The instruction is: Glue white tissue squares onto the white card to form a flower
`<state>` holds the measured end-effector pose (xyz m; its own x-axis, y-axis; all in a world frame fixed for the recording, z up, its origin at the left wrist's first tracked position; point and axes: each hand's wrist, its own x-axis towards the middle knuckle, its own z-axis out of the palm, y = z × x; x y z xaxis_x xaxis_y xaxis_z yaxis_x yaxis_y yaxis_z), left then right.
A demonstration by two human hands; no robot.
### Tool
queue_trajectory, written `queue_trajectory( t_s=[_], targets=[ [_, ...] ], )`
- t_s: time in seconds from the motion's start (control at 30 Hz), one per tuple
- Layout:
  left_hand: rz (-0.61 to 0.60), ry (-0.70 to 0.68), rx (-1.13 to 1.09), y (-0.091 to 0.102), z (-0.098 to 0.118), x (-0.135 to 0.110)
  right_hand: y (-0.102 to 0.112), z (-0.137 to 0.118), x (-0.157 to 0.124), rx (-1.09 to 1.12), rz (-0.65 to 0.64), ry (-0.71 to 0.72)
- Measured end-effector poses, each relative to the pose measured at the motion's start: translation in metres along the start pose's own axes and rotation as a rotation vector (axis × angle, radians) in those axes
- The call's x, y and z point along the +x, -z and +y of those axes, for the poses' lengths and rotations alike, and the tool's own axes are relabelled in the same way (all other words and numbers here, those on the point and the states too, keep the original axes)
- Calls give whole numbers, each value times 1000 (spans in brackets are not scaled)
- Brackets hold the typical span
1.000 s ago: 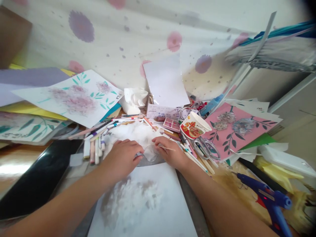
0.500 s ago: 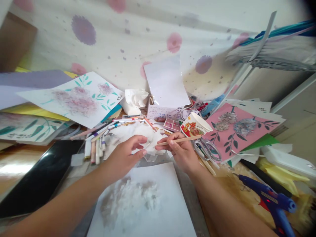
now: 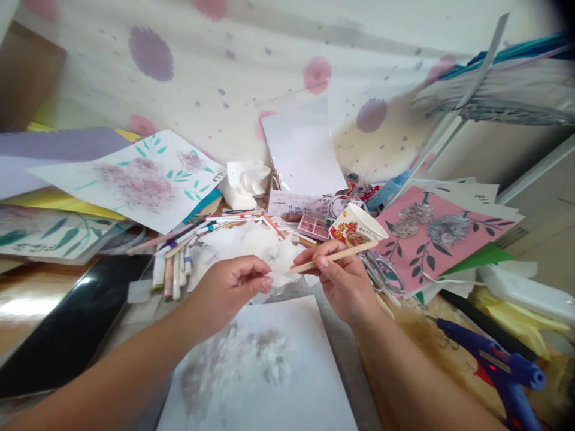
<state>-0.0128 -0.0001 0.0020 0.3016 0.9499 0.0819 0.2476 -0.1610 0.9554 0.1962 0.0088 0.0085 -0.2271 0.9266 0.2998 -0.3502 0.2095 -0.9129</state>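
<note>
My left hand [image 3: 231,287] pinches a bit of white tissue [image 3: 281,270] between thumb and fingers, just above the top edge of a white sheet [image 3: 260,371] with a grey-white fluffy patch. My right hand [image 3: 344,278] is closed round a thin wooden stick [image 3: 335,256] whose tip points left toward the tissue. A pile of crumpled white tissue [image 3: 245,242] lies right behind both hands.
Several pens [image 3: 173,266] lie left of the tissue pile. A paper cup [image 3: 357,227], scissors [image 3: 381,272] and a pink flower card [image 3: 431,230] sit to the right. A blue glue gun [image 3: 498,365] lies at the near right. Flower paintings [image 3: 144,179] lie at the left, a black panel [image 3: 67,329] nearer.
Both hands have lifted off the tissue pile and come nearer. My left hand has closed into a pinch on a tissue piece, and my right hand has raised the stick toward it.
</note>
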Motion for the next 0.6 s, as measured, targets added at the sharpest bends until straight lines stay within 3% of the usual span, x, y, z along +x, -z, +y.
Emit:
queue_trajectory(
  t_s=[0.3, 0.6],
  targets=[
    [89, -34, 36, -1, 0, 0, -6, -5, -3, 102, -68, -30],
    [29, 6, -144, -2, 3, -1, -6, 0, -8, 82, -133, 43]
  ],
)
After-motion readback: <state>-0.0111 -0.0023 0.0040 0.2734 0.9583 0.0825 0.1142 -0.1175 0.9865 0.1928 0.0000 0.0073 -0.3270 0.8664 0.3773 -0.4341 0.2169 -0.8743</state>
